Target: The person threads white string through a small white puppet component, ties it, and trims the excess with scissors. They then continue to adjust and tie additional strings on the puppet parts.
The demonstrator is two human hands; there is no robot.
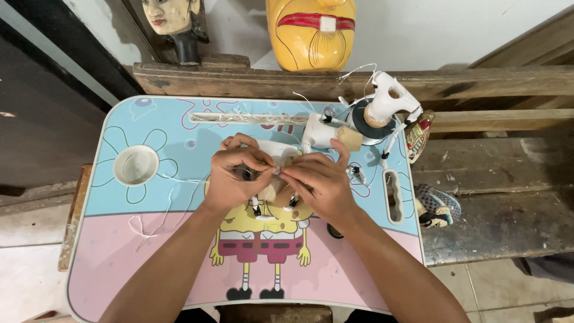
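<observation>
The worktop is light blue above and pink below, printed with a yellow cartoon figure in red-brown shorts and outlined flowers. The puppet is white with a dark collar and tan wood parts. The mask is yellow with red lips. The string is white

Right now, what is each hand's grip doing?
Left hand: pinched shut on small white-and-tan wooden puppet piece.
Right hand: pinched shut on the same piece.
</observation>
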